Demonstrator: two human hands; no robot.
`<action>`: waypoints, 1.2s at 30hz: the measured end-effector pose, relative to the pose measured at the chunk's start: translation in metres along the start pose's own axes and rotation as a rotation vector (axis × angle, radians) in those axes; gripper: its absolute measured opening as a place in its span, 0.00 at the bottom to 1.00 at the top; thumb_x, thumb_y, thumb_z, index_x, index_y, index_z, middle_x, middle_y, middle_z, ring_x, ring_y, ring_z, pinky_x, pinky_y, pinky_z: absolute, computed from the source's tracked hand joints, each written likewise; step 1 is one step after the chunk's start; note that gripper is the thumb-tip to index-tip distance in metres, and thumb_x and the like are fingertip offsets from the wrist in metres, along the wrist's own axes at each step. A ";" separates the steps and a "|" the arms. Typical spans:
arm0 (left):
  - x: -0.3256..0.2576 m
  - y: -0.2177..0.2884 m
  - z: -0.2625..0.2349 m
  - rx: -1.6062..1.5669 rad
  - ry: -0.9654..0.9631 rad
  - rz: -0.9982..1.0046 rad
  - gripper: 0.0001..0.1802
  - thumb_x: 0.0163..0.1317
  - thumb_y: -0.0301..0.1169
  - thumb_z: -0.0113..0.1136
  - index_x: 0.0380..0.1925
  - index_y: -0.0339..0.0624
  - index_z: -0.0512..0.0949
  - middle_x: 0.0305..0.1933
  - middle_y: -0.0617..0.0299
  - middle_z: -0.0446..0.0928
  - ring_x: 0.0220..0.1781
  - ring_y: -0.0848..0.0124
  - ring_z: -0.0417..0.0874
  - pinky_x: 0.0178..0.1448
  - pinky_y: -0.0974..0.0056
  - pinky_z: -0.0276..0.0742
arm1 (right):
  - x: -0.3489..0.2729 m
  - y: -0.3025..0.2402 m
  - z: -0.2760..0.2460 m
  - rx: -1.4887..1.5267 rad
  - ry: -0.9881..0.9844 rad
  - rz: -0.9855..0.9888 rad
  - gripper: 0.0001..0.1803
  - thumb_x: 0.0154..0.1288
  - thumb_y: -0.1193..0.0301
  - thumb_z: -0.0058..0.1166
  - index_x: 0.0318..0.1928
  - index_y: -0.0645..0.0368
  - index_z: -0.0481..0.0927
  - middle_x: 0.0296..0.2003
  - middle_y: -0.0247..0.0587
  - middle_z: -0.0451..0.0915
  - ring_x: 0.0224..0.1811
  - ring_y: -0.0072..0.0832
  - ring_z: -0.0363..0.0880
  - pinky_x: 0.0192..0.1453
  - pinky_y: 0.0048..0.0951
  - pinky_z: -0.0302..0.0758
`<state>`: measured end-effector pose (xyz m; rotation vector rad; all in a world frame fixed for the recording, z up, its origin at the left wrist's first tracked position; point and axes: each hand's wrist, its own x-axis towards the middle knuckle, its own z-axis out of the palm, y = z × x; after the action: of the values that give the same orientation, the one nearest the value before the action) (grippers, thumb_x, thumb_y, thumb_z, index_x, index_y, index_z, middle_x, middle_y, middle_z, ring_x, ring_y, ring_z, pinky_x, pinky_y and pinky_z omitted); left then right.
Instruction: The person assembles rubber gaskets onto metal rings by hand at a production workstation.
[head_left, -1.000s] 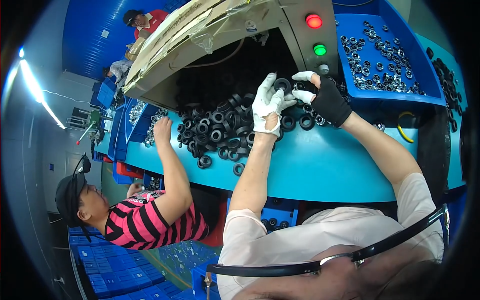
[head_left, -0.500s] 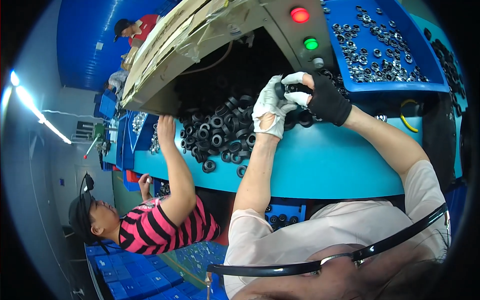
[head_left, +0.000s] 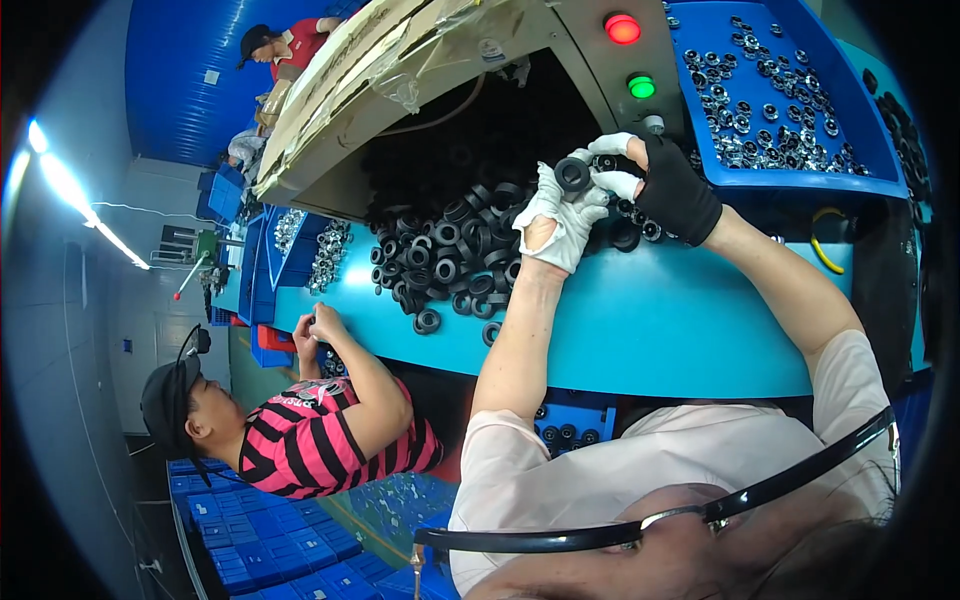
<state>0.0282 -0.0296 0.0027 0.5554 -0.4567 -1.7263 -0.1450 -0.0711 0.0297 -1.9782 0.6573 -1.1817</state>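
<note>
My left hand (head_left: 558,218), in a white glove, is raised over a heap of black rubber rings (head_left: 445,255) and pinches one black ring (head_left: 573,174) between thumb and fingers. My right hand (head_left: 668,185), in a black glove with white fingertips, meets it from the right and grips a smaller dark ring-shaped part (head_left: 605,162) right beside that ring. Both hands are in front of the dark opening of a grey machine (head_left: 470,120). The heap spills out of that opening onto the turquoise table (head_left: 650,320).
Red (head_left: 622,28) and green (head_left: 641,87) lamps glow on the machine's panel. To the right is a blue tray (head_left: 850,130) of small silver parts. A co-worker in a pink-and-black striped shirt (head_left: 310,445) has hands at the table's left edge (head_left: 318,326). Blue crates (head_left: 250,550) lie below.
My hands have come together and lifted a black ring off the heap. The co-worker's arm has drawn back from the heap to the table's edge. The view has shifted a little.
</note>
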 end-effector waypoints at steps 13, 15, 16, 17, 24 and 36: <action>-0.001 0.001 0.005 0.096 0.070 0.040 0.30 0.67 0.54 0.38 0.51 0.37 0.69 0.39 0.56 0.74 0.32 0.66 0.79 0.32 0.67 0.79 | -0.003 0.006 0.005 -0.043 0.010 -0.021 0.17 0.57 0.77 0.56 0.48 0.65 0.75 0.41 0.49 0.80 0.42 0.39 0.81 0.46 0.31 0.76; -0.001 0.000 0.006 0.096 0.076 0.031 0.31 0.67 0.55 0.38 0.50 0.37 0.69 0.39 0.56 0.74 0.32 0.66 0.79 0.31 0.68 0.79 | -0.004 0.008 0.004 -0.083 0.007 -0.042 0.17 0.57 0.77 0.56 0.48 0.65 0.75 0.41 0.50 0.80 0.42 0.40 0.81 0.46 0.31 0.76; -0.001 0.001 0.007 0.103 0.090 0.029 0.31 0.67 0.55 0.38 0.50 0.37 0.69 0.39 0.56 0.74 0.32 0.66 0.79 0.31 0.68 0.79 | -0.003 0.008 0.005 -0.082 0.008 -0.041 0.17 0.57 0.77 0.56 0.48 0.65 0.75 0.41 0.50 0.80 0.42 0.40 0.81 0.46 0.31 0.76; -0.001 0.001 0.008 0.110 0.104 0.026 0.30 0.67 0.55 0.38 0.50 0.37 0.69 0.39 0.56 0.74 0.32 0.66 0.79 0.30 0.68 0.78 | -0.003 0.008 0.005 -0.078 0.009 -0.053 0.17 0.57 0.77 0.56 0.48 0.65 0.75 0.41 0.50 0.80 0.42 0.40 0.81 0.46 0.31 0.76; -0.001 0.001 0.009 0.105 0.112 0.008 0.30 0.67 0.55 0.37 0.50 0.39 0.70 0.38 0.57 0.74 0.31 0.67 0.79 0.29 0.70 0.77 | -0.004 0.007 0.007 -0.088 0.044 -0.070 0.17 0.56 0.77 0.57 0.48 0.64 0.75 0.41 0.49 0.80 0.41 0.41 0.81 0.45 0.31 0.76; 0.000 -0.003 0.007 0.285 0.104 0.053 0.30 0.68 0.54 0.39 0.51 0.37 0.69 0.40 0.55 0.75 0.30 0.65 0.80 0.25 0.67 0.77 | -0.004 0.015 0.010 -0.148 0.025 -0.107 0.16 0.57 0.76 0.56 0.48 0.63 0.76 0.39 0.48 0.80 0.37 0.38 0.80 0.42 0.30 0.76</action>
<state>0.0222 -0.0289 0.0068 0.8264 -0.6423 -1.5827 -0.1392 -0.0737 0.0128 -2.1482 0.6752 -1.2547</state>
